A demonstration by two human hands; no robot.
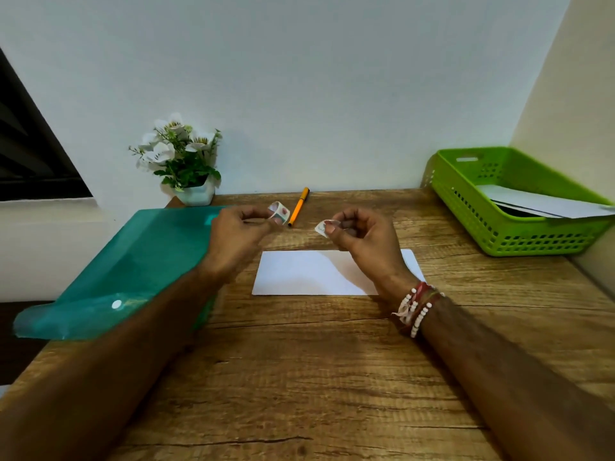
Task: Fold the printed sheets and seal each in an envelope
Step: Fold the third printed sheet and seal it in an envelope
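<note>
The white envelope [299, 272] lies flat at the middle of the wooden desk [299, 377], long axis left to right, parallel to the far edge; above it the left hand [238, 232] pinches a sticker roll [279, 212], the right hand [362, 237] a small sticker [322, 226]; a pale wall [316, 78] backs the desk.

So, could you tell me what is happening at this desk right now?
A person is working over a white envelope lying flat on the wooden table. The left hand pinches a small roll of stickers, and the right hand pinches one sticker, both raised above the table. The sticker is not yet on the envelope. White sheets lie in the green basket at the right.
</note>
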